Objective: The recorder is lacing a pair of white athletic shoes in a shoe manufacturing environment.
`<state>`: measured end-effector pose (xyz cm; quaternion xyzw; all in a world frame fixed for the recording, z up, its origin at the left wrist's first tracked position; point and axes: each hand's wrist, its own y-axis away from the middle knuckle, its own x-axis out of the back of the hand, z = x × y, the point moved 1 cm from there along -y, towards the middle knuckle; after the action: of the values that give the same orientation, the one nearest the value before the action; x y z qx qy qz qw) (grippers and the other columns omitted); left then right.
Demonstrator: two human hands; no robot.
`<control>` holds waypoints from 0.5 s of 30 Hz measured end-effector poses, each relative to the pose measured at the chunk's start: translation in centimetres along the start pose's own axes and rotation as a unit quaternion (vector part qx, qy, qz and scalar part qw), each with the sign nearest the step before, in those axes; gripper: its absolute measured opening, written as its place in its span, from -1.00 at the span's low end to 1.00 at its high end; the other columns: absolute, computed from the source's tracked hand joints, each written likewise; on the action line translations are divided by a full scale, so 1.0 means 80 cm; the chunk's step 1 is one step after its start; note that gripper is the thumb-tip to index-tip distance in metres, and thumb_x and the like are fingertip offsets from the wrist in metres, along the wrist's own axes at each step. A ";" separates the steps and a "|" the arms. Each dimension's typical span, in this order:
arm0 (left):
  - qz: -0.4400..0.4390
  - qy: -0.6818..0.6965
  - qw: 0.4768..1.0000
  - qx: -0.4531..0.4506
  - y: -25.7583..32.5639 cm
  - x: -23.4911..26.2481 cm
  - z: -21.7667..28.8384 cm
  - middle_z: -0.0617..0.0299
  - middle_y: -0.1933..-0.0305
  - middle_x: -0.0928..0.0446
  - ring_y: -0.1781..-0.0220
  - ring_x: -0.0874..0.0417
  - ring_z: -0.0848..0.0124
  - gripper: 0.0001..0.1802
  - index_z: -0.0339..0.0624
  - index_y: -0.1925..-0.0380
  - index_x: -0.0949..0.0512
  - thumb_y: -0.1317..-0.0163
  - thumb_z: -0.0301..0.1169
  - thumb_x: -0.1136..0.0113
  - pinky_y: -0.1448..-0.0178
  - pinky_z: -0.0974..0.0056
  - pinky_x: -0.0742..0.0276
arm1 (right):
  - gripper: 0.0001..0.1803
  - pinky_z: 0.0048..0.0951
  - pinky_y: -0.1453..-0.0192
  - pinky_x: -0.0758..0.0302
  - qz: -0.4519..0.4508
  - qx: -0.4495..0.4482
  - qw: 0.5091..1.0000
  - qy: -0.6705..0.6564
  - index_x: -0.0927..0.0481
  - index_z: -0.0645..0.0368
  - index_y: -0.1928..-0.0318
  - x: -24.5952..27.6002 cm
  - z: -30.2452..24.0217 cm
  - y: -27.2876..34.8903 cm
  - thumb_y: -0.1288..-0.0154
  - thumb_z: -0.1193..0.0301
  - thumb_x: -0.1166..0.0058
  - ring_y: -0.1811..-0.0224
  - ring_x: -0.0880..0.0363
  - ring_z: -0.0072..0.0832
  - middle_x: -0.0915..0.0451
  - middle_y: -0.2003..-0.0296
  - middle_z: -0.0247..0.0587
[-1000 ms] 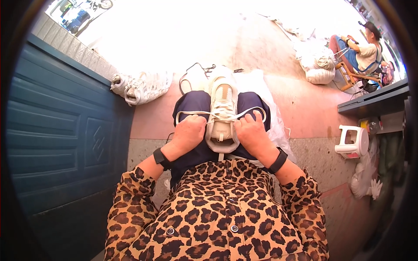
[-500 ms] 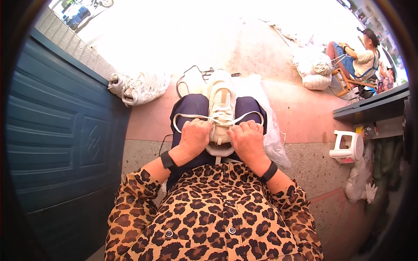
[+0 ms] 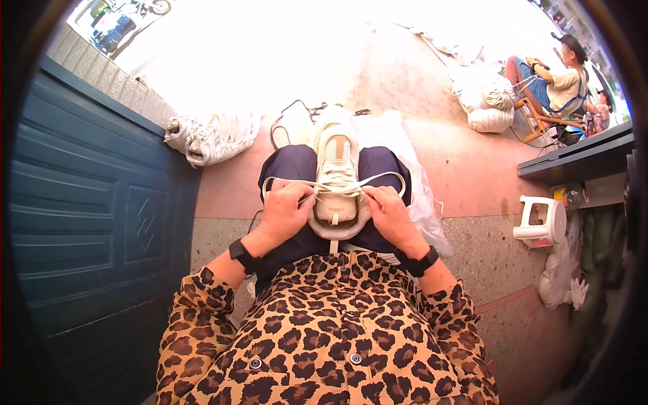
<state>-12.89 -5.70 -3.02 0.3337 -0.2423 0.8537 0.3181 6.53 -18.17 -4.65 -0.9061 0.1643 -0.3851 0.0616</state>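
A cream sneaker [image 3: 336,206] rests between my knees, its toe pointing away from me and its tongue toward me. White laces criss-cross over the tongue, and a loop of shoelace [image 3: 382,177] arcs out on each side. My left hand [image 3: 285,210] is closed in a pinch on the lace at the shoe's left side. On the opposite side, my right hand [image 3: 391,212] pinches the lace close to the shoe's collar. Both hands sit beside the opening, apart from each other.
White sneakers [image 3: 214,138] lie by the blue panelled door [image 3: 88,189] on the left. A translucent plastic bag [image 3: 432,226] lies by my right leg. To the right are a white plastic stool [image 3: 541,221], a white glove [image 3: 578,293], bundled white shoes [image 3: 491,108] and a seated person [image 3: 560,84].
My hands have moved apart, the left one outward to the left and the right one to the right. More of the tongue and collar shows between them.
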 end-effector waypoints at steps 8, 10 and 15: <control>-0.086 -0.188 0.977 -0.060 -0.041 -0.024 0.044 0.25 0.50 -0.52 0.25 -0.45 0.27 -0.87 -0.09 0.52 -0.58 0.03 -0.30 -0.24 0.21 0.16 -0.30 | -0.79 -0.29 0.19 -0.37 0.005 0.082 0.997 -0.006 -0.51 0.20 0.21 0.007 -0.012 -0.001 -0.10 0.60 0.03 0.29 -0.49 -0.24 -0.54 0.40 -0.16; -0.090 -0.166 0.979 -0.073 -0.049 -0.026 0.040 0.22 0.55 -0.51 0.30 -0.46 0.26 -0.88 -0.10 0.60 -0.54 0.03 -0.33 -0.21 0.23 0.15 -0.32 | -0.77 -0.35 0.19 -0.35 -0.003 0.105 0.994 0.033 -0.52 0.16 0.22 0.007 -0.011 -0.001 -0.05 0.60 0.01 0.28 -0.49 -0.32 -0.55 0.40 -0.24; 0.034 -0.156 0.978 -0.133 -0.057 -0.006 0.021 0.14 0.59 -0.42 0.40 -0.47 0.18 -0.94 -0.17 0.60 -0.47 0.06 -0.51 -0.16 0.31 0.13 -0.38 | -0.77 -0.42 0.22 -0.28 -0.080 0.172 0.956 0.224 -0.54 0.09 0.26 0.016 -0.023 -0.010 0.01 0.47 0.00 0.26 -0.45 -0.44 -0.52 0.42 -0.35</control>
<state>-8.68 -3.80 -1.35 0.4092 -0.4120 0.7612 0.2887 6.22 -17.81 -2.28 -0.7823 0.0319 -0.6046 0.1467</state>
